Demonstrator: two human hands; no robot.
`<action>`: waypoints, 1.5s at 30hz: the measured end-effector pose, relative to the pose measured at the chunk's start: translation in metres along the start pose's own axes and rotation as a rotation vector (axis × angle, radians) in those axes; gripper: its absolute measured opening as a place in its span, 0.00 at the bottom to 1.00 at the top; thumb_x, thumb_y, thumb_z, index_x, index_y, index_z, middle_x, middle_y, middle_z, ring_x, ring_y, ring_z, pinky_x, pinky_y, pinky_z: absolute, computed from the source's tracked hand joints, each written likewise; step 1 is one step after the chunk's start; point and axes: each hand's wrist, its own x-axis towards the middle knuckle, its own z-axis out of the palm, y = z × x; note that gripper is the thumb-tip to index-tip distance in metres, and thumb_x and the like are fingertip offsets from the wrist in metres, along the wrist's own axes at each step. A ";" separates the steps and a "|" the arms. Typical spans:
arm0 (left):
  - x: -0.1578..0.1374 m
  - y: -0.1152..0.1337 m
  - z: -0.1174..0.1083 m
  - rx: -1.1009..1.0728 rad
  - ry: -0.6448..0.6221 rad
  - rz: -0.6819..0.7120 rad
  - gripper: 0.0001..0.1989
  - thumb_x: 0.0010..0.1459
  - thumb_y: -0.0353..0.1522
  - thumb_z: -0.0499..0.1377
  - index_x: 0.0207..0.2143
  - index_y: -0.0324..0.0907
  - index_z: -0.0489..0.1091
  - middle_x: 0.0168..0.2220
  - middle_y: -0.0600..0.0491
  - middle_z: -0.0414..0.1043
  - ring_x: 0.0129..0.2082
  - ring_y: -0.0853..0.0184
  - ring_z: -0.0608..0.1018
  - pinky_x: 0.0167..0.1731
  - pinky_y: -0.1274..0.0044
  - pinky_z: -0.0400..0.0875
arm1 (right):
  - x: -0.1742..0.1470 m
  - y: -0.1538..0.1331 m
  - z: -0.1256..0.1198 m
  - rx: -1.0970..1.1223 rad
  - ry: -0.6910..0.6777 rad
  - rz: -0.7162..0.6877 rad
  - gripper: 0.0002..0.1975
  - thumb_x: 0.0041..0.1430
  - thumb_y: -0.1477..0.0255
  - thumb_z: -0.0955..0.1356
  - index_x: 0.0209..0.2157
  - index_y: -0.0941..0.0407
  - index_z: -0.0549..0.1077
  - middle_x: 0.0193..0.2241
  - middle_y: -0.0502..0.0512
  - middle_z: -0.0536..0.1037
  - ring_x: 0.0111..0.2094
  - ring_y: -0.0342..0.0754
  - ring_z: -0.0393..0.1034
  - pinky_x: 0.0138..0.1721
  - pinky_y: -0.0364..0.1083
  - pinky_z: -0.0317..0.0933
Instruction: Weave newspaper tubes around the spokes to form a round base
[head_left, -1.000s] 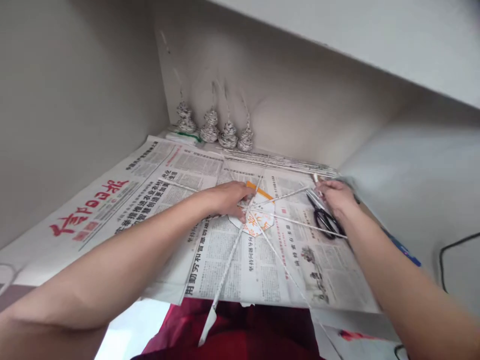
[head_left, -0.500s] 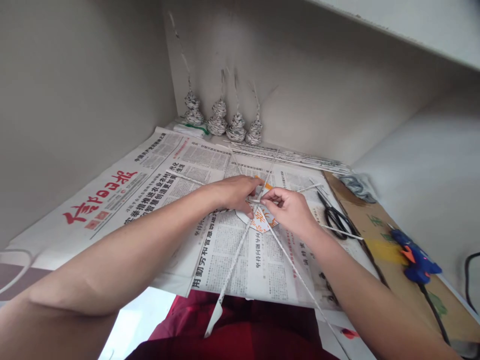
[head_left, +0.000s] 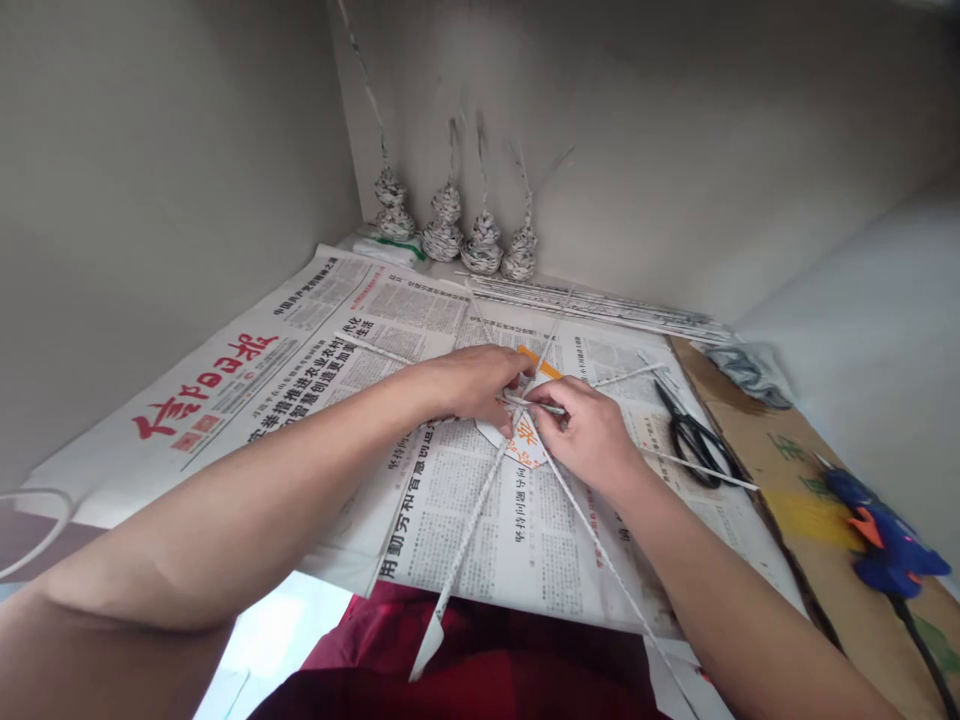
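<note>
A white disc [head_left: 529, 448] with orange lettering lies on the newspaper, and several thin rolled-paper sticks [head_left: 465, 545] radiate from it. My left hand [head_left: 480, 385] is bent over the left side of the disc, thumb and fingers closed round the sticks where they meet. My right hand [head_left: 589, 430] pinches a short length of rolled-paper stick [head_left: 546, 407] over the middle of the disc, close to my left fingertips. The exact crossing of the sticks is partly hidden under my fingers.
Newspaper sheets [head_left: 300, 330] cover the table. Black scissors [head_left: 691, 440] and a blue glue gun [head_left: 885, 530] lie to the right, the gun on cardboard [head_left: 795, 455]. Several woven paper gourds [head_left: 442, 225] stand by the back wall, near a bundle of paper sticks [head_left: 600, 308].
My right hand has shifted slightly, its pinched stick now angled across the disc's middle. My left hand stays over the disc. The view has tilted a little, shifting the surroundings.
</note>
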 end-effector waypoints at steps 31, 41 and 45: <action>-0.002 0.003 -0.002 -0.024 -0.033 -0.046 0.31 0.43 0.40 0.66 0.49 0.42 0.63 0.45 0.49 0.71 0.42 0.62 0.72 0.39 0.75 0.61 | -0.009 -0.006 0.006 -0.115 -0.004 0.012 0.08 0.56 0.77 0.64 0.35 0.54 0.74 0.32 0.55 0.77 0.36 0.49 0.71 0.38 0.46 0.61; -0.003 0.005 -0.003 -0.029 -0.030 -0.069 0.25 0.42 0.41 0.66 0.42 0.44 0.65 0.39 0.52 0.71 0.37 0.63 0.71 0.34 0.75 0.60 | -0.007 -0.006 0.006 -0.083 0.029 0.051 0.05 0.58 0.73 0.65 0.33 0.53 0.73 0.28 0.51 0.76 0.30 0.46 0.71 0.35 0.45 0.61; -0.002 0.004 -0.001 -0.019 -0.026 -0.063 0.24 0.42 0.41 0.66 0.41 0.44 0.65 0.39 0.53 0.71 0.37 0.64 0.71 0.33 0.75 0.60 | -0.009 -0.006 0.006 -0.108 -0.011 0.039 0.06 0.59 0.73 0.64 0.32 0.53 0.74 0.27 0.52 0.75 0.31 0.46 0.69 0.36 0.45 0.60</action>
